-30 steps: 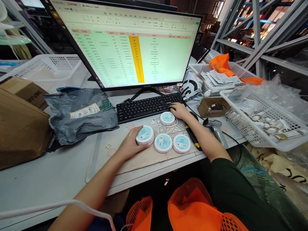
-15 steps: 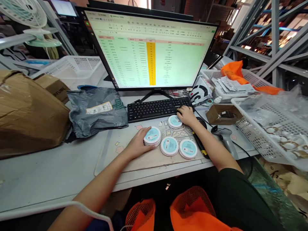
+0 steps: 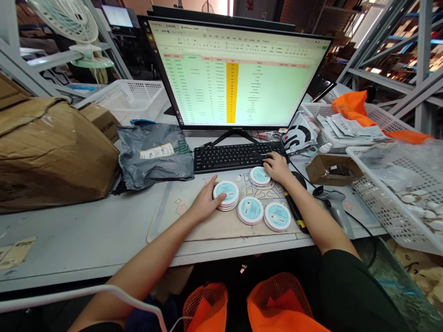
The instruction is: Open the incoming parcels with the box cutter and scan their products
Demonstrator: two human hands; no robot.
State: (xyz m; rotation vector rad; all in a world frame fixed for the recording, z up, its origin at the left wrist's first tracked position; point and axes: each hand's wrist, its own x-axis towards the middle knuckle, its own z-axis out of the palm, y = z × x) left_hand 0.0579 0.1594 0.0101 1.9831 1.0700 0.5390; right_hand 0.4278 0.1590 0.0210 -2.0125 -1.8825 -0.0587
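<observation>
My left hand rests at the left side of a stack of round white tubs with pale blue labels. Its thumb lies over the top lid, and its fingers stretch apart along the far left edge. Palm down over the right end of the black keyboard is my right hand, fingers spread on the keys. Just beside its wrist stands another tub stack. Two more labelled tub stacks, a middle one and a right one, sit nearer the table edge.
A monitor showing a spreadsheet stands behind the keyboard. To the left are a grey plastic parcel and a large brown carton. On the right lie a yellow-black cutter, a barcode scanner, a small open box and white baskets.
My left thumb has shifted from the near side of its stack onto the top lid, and the fingers have opened outward. My right hand stays at the keyboard. The view has shifted left.
</observation>
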